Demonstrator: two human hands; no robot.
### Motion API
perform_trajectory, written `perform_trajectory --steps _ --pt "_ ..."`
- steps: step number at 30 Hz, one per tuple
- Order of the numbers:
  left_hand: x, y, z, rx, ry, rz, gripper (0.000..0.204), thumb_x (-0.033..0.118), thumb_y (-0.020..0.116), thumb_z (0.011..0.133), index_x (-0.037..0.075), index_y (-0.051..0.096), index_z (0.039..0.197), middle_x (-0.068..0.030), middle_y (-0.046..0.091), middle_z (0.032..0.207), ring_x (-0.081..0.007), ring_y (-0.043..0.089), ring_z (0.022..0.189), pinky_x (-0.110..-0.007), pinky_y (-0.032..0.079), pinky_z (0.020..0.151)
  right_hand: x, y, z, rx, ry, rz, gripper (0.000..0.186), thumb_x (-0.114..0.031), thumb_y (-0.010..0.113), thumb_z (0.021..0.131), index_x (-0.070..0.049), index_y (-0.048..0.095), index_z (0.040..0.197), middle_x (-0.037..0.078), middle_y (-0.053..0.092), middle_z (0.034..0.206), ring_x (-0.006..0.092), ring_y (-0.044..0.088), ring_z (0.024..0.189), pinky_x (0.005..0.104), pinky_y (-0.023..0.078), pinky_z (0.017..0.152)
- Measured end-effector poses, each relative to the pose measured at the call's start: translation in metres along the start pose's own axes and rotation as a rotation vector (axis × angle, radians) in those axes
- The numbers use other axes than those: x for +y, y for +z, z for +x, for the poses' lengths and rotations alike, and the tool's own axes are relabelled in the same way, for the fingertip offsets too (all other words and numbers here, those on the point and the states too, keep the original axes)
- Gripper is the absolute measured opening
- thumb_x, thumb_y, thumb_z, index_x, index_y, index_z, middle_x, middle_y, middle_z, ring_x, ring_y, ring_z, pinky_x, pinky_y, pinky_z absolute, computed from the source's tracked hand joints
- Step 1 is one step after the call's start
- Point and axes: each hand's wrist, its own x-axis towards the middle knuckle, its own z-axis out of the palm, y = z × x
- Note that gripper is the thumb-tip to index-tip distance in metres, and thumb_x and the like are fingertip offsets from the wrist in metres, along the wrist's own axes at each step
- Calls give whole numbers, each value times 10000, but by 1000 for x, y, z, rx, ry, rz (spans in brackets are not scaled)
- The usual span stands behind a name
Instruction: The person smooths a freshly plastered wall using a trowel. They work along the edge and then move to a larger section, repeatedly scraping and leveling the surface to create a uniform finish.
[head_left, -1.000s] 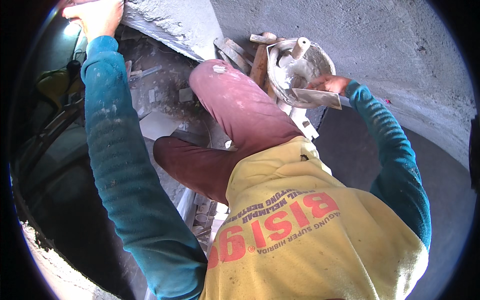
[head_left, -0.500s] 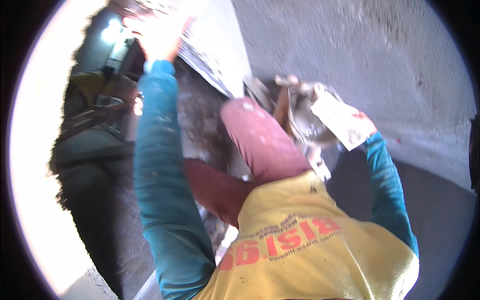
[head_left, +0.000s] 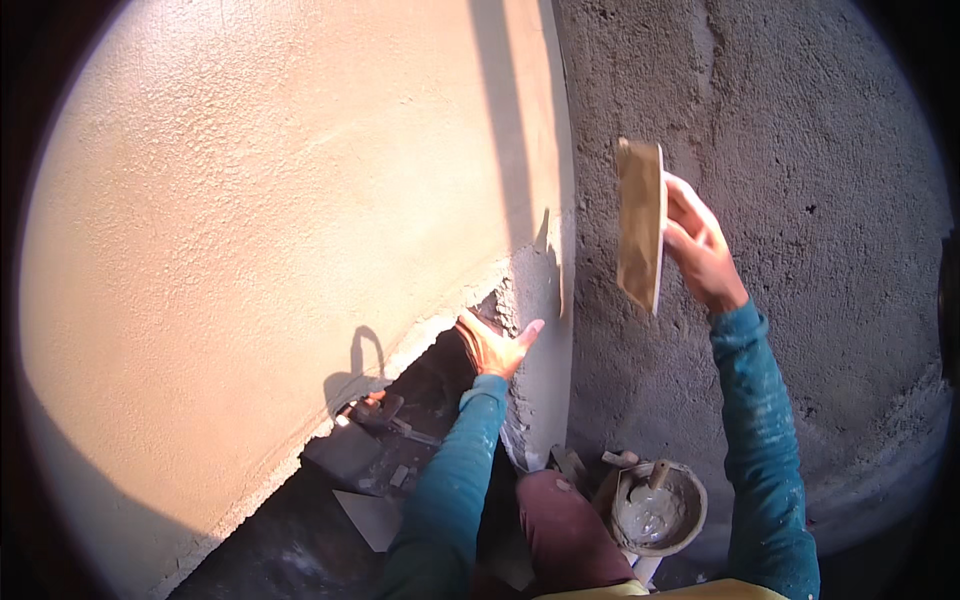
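Float (head_left: 640,230) up from bucket (head_left: 690,490) (5 o'clock) to 2 o'clock; right hand (head_left: 702,248) clamped behind, likely freeing flat face. Left hand (head_left: 492,350), thumb splayed, at broken wall edge (head_left: 507,298), dial centre, likely bracing.

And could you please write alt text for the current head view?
The right hand holds a flat tool up before a rough grey wall, while the left hand rests on the ragged edge of a sunlit wall. Below is a bucket holding grey mix.
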Motion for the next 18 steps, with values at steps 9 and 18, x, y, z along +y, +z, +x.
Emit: perform_trajectory --steps 9,18 --pt "10 18 -7 23 -67 -46 1375 715 965 559 -138 300 1408 -341 431 1277 -487 439 1241 -600 365 1104 -2 29 172 264 -326 -770 544 -273 704 974 -27 587 1445 240 712 1309 383 687 1210 460 532 1052" --pt "12 9 -5 -30 -170 -97 1395 709 960 579 -142 260 1434 -371 415 1321 -497 443 1262 -615 354 1118 2 54 201 379 -344 -871 570 -297 702 963 16 597 1427 264 703 1335 428 681 1232 472 530 1068"
